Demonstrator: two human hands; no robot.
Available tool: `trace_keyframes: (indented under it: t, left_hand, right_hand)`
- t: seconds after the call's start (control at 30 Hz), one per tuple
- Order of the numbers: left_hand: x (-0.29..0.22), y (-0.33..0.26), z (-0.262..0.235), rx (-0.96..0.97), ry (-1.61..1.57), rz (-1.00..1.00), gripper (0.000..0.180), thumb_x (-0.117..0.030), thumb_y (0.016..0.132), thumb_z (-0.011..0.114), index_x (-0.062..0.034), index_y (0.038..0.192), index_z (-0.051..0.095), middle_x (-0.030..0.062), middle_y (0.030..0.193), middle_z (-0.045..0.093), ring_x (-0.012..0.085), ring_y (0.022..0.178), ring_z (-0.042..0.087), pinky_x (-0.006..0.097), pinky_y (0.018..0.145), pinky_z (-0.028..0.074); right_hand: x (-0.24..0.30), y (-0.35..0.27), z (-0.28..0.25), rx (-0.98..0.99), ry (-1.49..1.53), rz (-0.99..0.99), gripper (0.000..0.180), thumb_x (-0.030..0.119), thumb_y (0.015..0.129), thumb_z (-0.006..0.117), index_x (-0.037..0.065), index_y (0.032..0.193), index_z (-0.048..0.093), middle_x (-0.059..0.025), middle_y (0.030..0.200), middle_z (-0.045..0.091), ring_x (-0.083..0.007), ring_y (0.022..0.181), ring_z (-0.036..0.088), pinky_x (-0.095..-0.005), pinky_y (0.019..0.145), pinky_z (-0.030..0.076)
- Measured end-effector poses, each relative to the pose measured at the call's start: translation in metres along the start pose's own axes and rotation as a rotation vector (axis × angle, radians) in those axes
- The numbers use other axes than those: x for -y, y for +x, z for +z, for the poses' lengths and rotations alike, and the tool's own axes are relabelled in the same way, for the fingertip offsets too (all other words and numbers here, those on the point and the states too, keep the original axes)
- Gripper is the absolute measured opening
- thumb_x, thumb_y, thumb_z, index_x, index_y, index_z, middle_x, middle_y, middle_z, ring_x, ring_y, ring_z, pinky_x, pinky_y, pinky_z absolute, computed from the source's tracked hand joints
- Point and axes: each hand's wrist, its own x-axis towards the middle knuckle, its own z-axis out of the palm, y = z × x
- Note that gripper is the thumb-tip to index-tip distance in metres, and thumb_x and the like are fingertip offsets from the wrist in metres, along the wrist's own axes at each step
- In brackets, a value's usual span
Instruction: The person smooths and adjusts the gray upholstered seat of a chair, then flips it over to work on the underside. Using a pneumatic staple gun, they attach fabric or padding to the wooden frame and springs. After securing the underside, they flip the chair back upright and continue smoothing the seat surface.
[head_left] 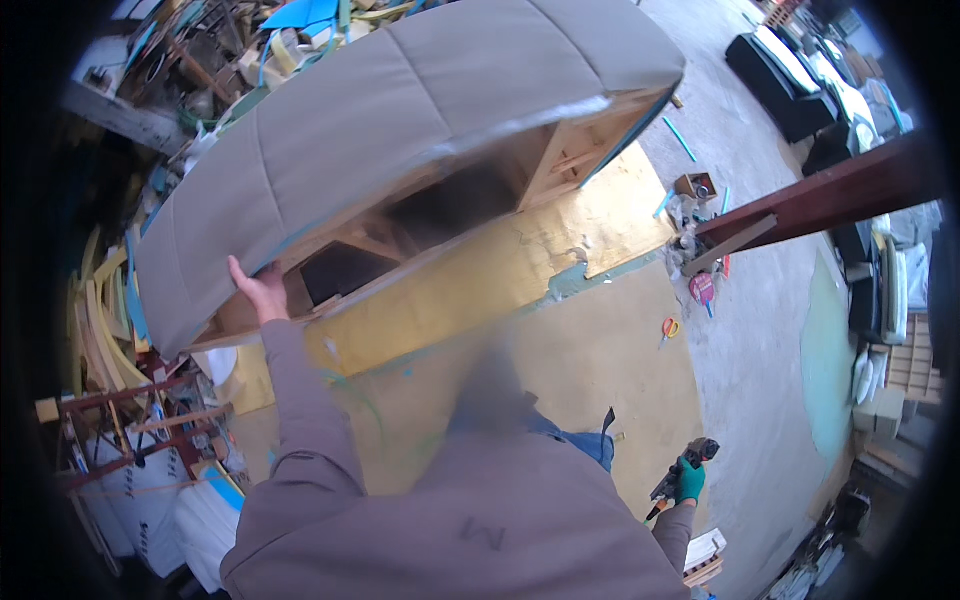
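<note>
**Sofa frame covered on top, bare wood underneath**

Nearest to us, our right hand (pixel 688 482), in a green glove, hangs low by our hip with its fingers closed around a dark power tool (pixel 680 470), likely a staple gun, though it is too small to tell for sure. It is well apart from the piece we are working on.

Our left hand (pixel 258 290) is bare and reaches up and forward to the sofa frame (pixel 400 140). The palm rests on the lower wooden edge with the fingers curled over it, steadying or tipping the piece.

The frame stands tilted over a yellow board (pixel 560 350) on the floor. Its upper face already carries grey padded fabric (pixel 330 130) with stitched seams, and that looks finished. The underside is open: we see raw wooden slats (pixel 565 155), dark hollows and a strip of blue along one edge. We judge the covering roughly halfway done, with the bottom and the near edge left to close and fasten.

Past the board, scissors (pixel 668 328) lie on the floor, and near them a small box (pixel 695 185) and scraps of blue strip. Further off are dark sofas (pixel 785 85) along the wall and stacked foam (pixel 105 330) to our left.
</note>
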Motion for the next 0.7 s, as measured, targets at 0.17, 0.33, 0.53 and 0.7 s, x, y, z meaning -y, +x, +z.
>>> trace_keyframes:
  t: [0.17,0.33,0.53,0.7]
  left_hand:
    - [0.003,-0.046,-0.013,0.078,-0.07,0.042,0.065,-0.052,0.099,0.062,-0.0099,0.146,0.049,0.0096,0.143,0.057,0.033,0.127,0.056,0.051,0.104,0.05]
    - [0.009,-0.101,-0.046,0.007,-0.14,-0.023,0.059,-0.052,0.101,0.062,-0.0143,0.145,0.052,0.0076,0.139,0.06,0.027,0.123,0.06,0.045,0.098,0.053]
    - [0.019,-0.173,-0.088,0.119,-0.154,-0.06,0.07,-0.06,0.099,0.063,-0.0176,0.153,0.048,0.0029,0.147,0.057,0.0224,0.128,0.057,0.041,0.102,0.048]
    - [0.025,-0.215,-0.128,0.079,-0.07,-0.131,0.071,-0.061,0.1,0.063,-0.0177,0.154,0.045,0.0,0.147,0.056,0.0191,0.128,0.057,0.041,0.099,0.051]
  right_hand:
    - [0.039,0.012,0.015,0.189,-0.087,-0.087,0.016,0.012,0.093,0.071,0.007,0.107,0.066,-0.0044,0.079,0.067,-0.0181,0.063,0.065,-0.0326,0.057,0.055]
    - [0.027,0.011,0.04,0.411,-0.235,-0.108,0.017,0.013,0.092,0.072,0.006,0.107,0.07,-0.0041,0.083,0.069,-0.0162,0.06,0.064,-0.0309,0.054,0.053]
    - [-0.06,-0.015,0.033,0.566,-0.341,-0.031,0.021,0.016,0.092,0.074,0.006,0.11,0.071,-0.0043,0.086,0.071,-0.0149,0.068,0.066,-0.0312,0.059,0.053]
    - [-0.144,-0.048,-0.023,0.589,-0.48,0.103,0.015,0.015,0.091,0.073,0.007,0.103,0.069,-0.0026,0.084,0.069,-0.0171,0.069,0.068,-0.0324,0.062,0.055]
